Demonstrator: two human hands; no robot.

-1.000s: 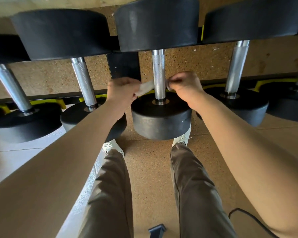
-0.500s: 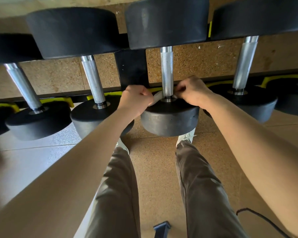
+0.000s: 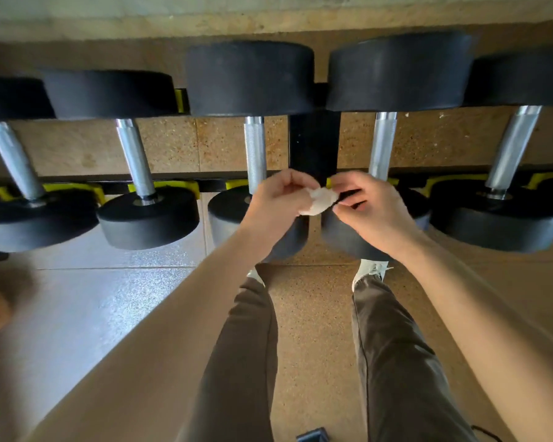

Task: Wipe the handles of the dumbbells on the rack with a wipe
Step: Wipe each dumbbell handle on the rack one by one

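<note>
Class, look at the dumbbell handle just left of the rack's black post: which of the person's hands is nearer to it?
Left. The left hand is right beside that dumbbell handle, near its lower end; the right hand is beyond the black post, pinching the wipe.

Both hands meet near the centre, just toward twelve o'clock, the left hand (image 3: 276,199) and right hand (image 3: 361,202) pinching a crumpled white wipe (image 3: 320,200) between them, clear of any handle; just at ten o'clock of the left hand rises a knurled steel dumbbell handle (image 3: 255,154); another handle (image 3: 382,145) stands toward one o'clock of the right hand. Between these runs the black rack upright (image 3: 313,145); brown-trousered legs (image 3: 246,362) fill six o'clock.
</note>
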